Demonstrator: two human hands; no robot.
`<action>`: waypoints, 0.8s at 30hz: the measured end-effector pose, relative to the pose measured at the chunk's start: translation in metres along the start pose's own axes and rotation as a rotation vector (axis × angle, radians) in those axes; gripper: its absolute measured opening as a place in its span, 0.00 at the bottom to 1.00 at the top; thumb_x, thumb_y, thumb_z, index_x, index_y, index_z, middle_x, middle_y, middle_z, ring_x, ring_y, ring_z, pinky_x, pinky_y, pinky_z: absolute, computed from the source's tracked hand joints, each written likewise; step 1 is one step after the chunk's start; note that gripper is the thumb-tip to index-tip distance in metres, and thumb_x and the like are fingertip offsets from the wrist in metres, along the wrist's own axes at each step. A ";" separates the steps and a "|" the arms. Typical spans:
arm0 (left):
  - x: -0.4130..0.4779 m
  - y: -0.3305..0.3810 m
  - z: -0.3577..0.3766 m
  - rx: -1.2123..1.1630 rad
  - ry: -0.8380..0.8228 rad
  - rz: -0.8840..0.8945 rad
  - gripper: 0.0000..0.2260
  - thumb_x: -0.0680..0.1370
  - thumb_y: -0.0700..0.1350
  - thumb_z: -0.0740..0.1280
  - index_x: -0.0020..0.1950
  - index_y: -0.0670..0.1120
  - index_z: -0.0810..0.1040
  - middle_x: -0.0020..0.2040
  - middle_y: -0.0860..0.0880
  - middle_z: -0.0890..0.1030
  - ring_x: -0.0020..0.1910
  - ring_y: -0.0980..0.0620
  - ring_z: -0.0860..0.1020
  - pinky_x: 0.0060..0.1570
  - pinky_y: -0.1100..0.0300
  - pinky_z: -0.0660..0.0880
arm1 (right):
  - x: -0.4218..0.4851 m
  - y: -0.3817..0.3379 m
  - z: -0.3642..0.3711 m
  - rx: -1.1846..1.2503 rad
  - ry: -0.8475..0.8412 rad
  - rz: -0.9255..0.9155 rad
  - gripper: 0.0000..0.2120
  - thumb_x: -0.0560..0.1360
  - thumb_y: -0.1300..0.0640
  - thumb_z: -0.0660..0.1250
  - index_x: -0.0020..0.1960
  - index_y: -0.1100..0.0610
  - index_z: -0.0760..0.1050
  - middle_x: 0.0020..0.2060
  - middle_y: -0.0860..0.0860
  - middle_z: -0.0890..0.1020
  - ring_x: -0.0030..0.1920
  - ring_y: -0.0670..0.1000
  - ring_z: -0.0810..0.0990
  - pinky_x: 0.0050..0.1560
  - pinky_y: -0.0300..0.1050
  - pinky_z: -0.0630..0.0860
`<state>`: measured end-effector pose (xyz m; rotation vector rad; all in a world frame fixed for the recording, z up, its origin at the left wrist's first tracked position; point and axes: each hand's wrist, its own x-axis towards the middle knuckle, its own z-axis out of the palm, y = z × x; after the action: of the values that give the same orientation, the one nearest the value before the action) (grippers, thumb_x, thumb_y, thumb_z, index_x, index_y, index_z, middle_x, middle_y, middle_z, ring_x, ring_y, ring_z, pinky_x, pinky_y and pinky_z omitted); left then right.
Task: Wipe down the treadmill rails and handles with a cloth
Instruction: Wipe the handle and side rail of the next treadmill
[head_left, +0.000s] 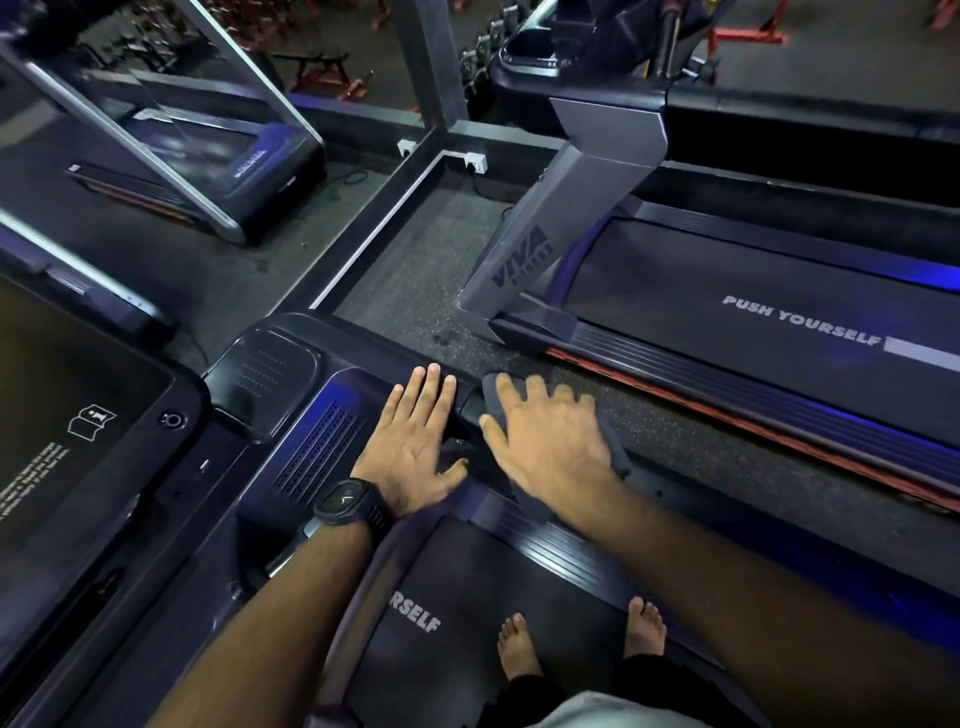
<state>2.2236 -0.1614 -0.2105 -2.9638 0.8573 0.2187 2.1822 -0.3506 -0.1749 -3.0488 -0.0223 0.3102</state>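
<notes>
Pressing a dark grey cloth (615, 454) onto the right handrail (470, 408) with the right hand (545, 447), with fingers spread wide and nearly straight, clasping nothing, only flattening the fabric. Soft, matte and rumpled, peeking out beyond the fingertips at the far end and beside the wrist at the near end. Stretched lengthwise along the rail, from the console end at upper left back toward the lower right, toward the body.

Resting the left hand (415, 447) flat just beside it, palm down, with fingers straight and close together, relaxed, on the glossy dark console shell (358, 387). Smooth, rounded plastic, catching blue light, with a perforated grille (317, 452) of fine dots beside the wrist. Wearing a chunky black square watch (345, 505) on a rubbery strap.

Standing barefoot, left foot (517, 644) and right foot (644, 626), on the matte black belt (467, 582), printed with pale block letters. Flanked on the right by a ribbed side rail (561, 545) with long parallel grooves, running the same way as the handrail.

Looking past the hands onto speckled rubber flooring (415, 270) and a neighbouring treadmill (779, 291) with an angular grey upright (561, 218). Facing a dark, glassy screen (78, 415) at far left.
</notes>
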 end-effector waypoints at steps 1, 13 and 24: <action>0.001 0.002 0.000 -0.006 -0.009 -0.004 0.47 0.70 0.65 0.52 0.82 0.42 0.44 0.81 0.41 0.42 0.80 0.44 0.38 0.78 0.47 0.40 | 0.011 0.004 -0.004 0.096 -0.022 0.015 0.27 0.82 0.37 0.51 0.74 0.52 0.67 0.62 0.58 0.78 0.58 0.63 0.79 0.54 0.57 0.74; -0.001 0.025 0.007 -0.037 0.020 -0.010 0.47 0.69 0.64 0.53 0.82 0.40 0.46 0.81 0.40 0.43 0.80 0.42 0.39 0.79 0.44 0.41 | 0.012 0.013 -0.005 0.184 -0.062 0.038 0.28 0.82 0.37 0.52 0.74 0.52 0.67 0.64 0.58 0.78 0.60 0.63 0.79 0.56 0.56 0.74; 0.000 0.034 0.012 -0.003 0.016 -0.047 0.48 0.69 0.65 0.54 0.82 0.41 0.45 0.82 0.40 0.42 0.80 0.42 0.38 0.78 0.41 0.42 | -0.002 0.019 -0.003 0.067 -0.003 -0.028 0.29 0.82 0.37 0.51 0.76 0.53 0.64 0.64 0.58 0.77 0.59 0.63 0.79 0.55 0.58 0.74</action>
<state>2.2046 -0.1890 -0.2224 -2.9885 0.7887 0.1954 2.1809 -0.3699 -0.1734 -2.9788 -0.0539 0.3072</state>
